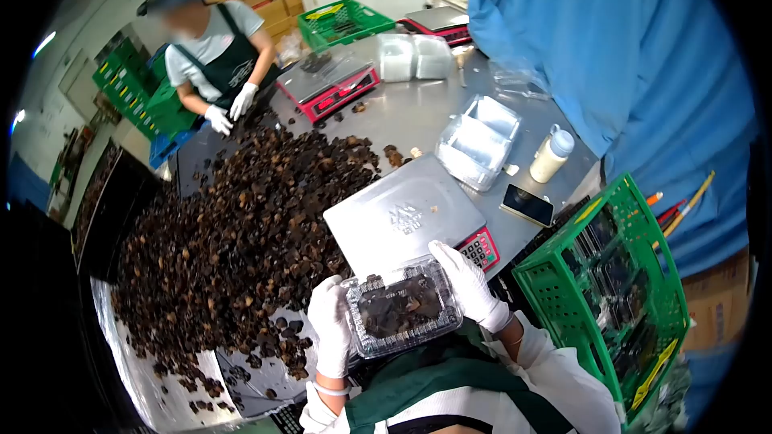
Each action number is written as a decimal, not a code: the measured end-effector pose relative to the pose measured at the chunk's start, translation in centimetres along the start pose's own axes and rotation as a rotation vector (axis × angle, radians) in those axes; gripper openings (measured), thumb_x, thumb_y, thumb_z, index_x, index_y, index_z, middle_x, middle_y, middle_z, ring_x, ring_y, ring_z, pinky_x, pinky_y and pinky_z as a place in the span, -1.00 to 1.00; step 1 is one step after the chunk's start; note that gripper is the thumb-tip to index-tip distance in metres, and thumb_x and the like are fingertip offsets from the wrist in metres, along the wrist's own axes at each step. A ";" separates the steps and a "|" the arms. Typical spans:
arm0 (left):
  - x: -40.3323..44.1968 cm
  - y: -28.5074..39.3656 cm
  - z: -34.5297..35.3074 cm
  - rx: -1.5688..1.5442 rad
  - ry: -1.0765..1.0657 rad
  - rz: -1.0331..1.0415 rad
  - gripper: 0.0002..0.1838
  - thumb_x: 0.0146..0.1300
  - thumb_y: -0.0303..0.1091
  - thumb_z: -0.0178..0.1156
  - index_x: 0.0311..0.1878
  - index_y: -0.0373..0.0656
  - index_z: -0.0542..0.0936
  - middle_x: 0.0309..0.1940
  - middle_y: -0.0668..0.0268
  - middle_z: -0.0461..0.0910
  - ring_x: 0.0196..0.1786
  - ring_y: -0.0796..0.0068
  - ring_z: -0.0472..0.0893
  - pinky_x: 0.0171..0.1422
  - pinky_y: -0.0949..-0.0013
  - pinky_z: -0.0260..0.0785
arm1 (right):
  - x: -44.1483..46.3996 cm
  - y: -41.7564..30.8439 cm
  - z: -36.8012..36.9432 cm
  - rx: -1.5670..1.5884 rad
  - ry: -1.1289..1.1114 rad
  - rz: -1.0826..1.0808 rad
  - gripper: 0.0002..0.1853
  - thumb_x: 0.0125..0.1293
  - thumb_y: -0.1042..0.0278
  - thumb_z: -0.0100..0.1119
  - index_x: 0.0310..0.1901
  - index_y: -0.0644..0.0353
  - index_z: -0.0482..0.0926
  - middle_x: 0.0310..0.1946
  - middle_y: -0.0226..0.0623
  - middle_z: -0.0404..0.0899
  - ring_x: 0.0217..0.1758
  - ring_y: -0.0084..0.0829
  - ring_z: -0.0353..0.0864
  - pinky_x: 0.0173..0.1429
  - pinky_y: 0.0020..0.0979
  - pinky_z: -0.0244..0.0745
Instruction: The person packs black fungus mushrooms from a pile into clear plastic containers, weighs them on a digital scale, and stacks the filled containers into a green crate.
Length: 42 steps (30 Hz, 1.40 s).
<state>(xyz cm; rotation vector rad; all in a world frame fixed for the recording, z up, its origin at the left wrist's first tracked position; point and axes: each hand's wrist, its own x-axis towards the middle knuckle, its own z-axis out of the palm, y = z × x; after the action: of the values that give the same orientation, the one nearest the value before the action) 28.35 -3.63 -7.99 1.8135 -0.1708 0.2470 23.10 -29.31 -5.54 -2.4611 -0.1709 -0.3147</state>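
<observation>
Holding a clear box [408,340] of dark pieces [398,309] at six o'clock, with the left hand [330,325] curled round its nine-o'clock side and the right hand [468,285] clasping loosely near its two-o'clock corner. Probably closing or checking the filled box; seems to call next for level, even support towards the scale [430,193] at twelve o'clock.

a phone [527,205] lies near a bottle [552,157], a blue curtain [627,56] beyond
</observation>
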 end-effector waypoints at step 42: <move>-3.6 3.7 4.7 0.101 -0.350 -0.202 -0.81 0.30 -0.51 0.12 -0.05 -0.29 0.60 -0.18 0.16 0.66 -0.11 0.38 0.64 0.03 0.37 0.47 | 8.7 15.7 -18.4 -0.092 -0.004 0.102 -0.75 0.31 0.19 0.06 -0.22 0.17 0.63 -0.33 -0.19 0.61 -0.24 -0.11 0.62 -0.14 -0.19 0.51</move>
<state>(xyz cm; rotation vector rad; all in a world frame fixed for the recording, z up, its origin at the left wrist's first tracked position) 24.31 -9.19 -6.56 1.9479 -0.2219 -0.2104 31.20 -52.63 1.66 -2.5509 -0.0335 -0.2795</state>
